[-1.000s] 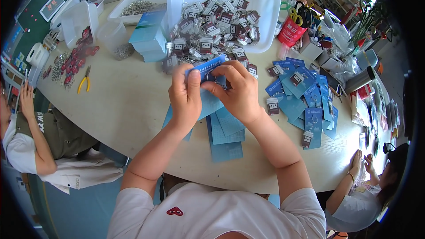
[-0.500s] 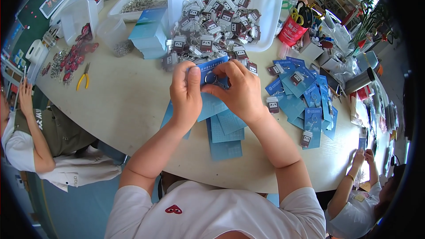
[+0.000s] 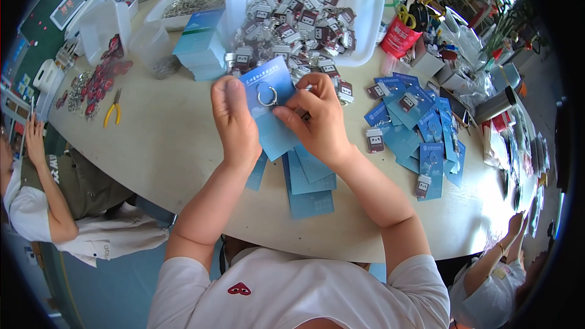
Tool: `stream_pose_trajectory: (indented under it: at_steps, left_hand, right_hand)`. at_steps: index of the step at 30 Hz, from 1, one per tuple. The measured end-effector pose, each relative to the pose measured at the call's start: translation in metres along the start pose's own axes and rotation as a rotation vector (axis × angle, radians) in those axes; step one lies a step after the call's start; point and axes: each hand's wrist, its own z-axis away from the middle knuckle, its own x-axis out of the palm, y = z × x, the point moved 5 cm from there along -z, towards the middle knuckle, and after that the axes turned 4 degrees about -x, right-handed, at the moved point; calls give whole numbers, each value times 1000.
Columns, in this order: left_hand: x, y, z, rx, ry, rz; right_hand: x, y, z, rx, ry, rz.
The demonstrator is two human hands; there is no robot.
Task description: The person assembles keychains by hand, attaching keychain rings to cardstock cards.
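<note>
A blue backing card (image 3: 266, 75) is tilted up over the table, its left edge held between the thumb and fingers of my left hand (image 3: 236, 122). A silver key ring (image 3: 260, 98) lies against the card's face. My right hand (image 3: 320, 122) is closed, thumb and bent fingers pinching at the ring's right side; the rest of that keychain is hidden behind the fingers. Beneath my hands several pale blue cards (image 3: 311, 204) lie loosely overlapped. To the right is a pile of blue cards (image 3: 402, 140) with panda-faced keychains (image 3: 375, 140) on them.
A white bin (image 3: 375, 36) of keychains stands ahead, beside a stack of cards (image 3: 199, 55). Leftward are yellow-handled pliers (image 3: 111, 113), red charms (image 3: 100, 85) and clear tubs (image 3: 106, 27). A red holder (image 3: 400, 38) with scissors stands back right. Other people sit at both sides.
The card has swung up and its face now shows more fully. My left hand moved left, and my right hand's fingers shifted to the ring's right side.
</note>
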Motion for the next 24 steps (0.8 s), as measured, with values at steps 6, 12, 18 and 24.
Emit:
stream_pose_trajectory:
  at_steps: [6,12,18,24]
  left_hand:
    - [6,-9,2,-50,-75,66]
    - [23,-23,9,184,-562,-1072]
    - [23,-49,23,168,-677,-1475]
    - [5,-66,1,-216,-704,-1109]
  right_hand:
    - [1,36,1,550,-313,-577]
    - [-144,110,-18,484,-67,-32]
    - [-208,132,13,284,-23,1064]
    - [-67,129,9,476,-805,371]
